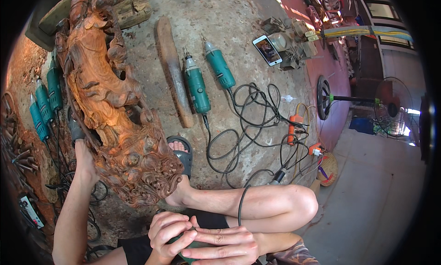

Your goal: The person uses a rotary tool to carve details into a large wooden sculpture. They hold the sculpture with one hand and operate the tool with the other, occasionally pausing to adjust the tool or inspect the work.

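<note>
In my lap, my left hand (170, 233) and my right hand (225, 245) close around a green power tool (195, 245), probably a die grinder like those on the floor. Fingers cover most of it, and its tip is hidden. A black cord (242, 203) rises beside my right hand and runs over my leg. Just beyond my hands, a large reddish-brown wood carving (103, 92) with flowing figures and curled detail leans between my feet, its swirled end toward me. Neither hand touches it.
Two green die grinders (196, 88) lie right of the carving beside a wooden club (171, 72); several more (43, 102) stand left. Tangled cords run to an orange power strip (295, 129). A phone (267, 50), a fan (392, 102) and a straw hat (328, 169) are rightward; chisels (20, 157) lie far left.
</note>
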A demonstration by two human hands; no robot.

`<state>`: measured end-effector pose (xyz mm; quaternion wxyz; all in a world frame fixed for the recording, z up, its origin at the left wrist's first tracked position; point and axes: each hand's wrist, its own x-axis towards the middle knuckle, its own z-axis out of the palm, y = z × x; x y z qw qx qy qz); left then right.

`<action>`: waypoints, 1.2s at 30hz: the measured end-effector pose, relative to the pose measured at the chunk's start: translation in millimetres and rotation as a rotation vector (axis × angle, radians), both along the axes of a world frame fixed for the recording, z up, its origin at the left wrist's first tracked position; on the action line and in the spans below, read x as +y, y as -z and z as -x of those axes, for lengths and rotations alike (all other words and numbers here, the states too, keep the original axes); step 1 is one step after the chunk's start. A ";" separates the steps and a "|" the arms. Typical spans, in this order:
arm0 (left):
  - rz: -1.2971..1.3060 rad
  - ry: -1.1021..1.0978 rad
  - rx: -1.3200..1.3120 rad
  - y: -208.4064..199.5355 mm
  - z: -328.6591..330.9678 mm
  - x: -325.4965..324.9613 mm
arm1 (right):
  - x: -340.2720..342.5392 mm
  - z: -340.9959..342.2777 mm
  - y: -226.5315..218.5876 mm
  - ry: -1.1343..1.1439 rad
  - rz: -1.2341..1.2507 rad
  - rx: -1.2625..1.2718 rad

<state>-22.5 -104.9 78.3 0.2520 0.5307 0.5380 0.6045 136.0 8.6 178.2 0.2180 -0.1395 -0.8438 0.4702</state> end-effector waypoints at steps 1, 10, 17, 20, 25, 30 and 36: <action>-0.011 -0.043 -0.004 1.0 -3.0 -0.7 | -0.2 0.9 0.1 0.001 -0.006 -0.003; -0.043 -0.032 -0.034 6.1 -2.9 13.5 | 0.8 8.1 -1.9 0.004 -0.048 -0.040; -0.089 0.053 -0.097 10.6 1.1 14.4 | -6.3 1.0 -3.6 -0.005 0.092 -0.069; -0.163 -0.031 -0.140 22.5 -9.7 17.4 | -10.6 -5.4 6.5 0.003 0.104 -0.049; -0.179 -0.047 -0.153 24.0 -14.4 20.5 | -14.6 -12.4 11.3 0.005 0.122 -0.019; -0.158 -0.044 -0.176 26.0 -12.5 22.3 | -19.8 -14.7 14.2 0.017 0.144 -0.009; -0.132 -0.039 -0.179 26.6 -12.8 21.7 | -25.3 -16.4 15.8 0.045 0.172 -0.002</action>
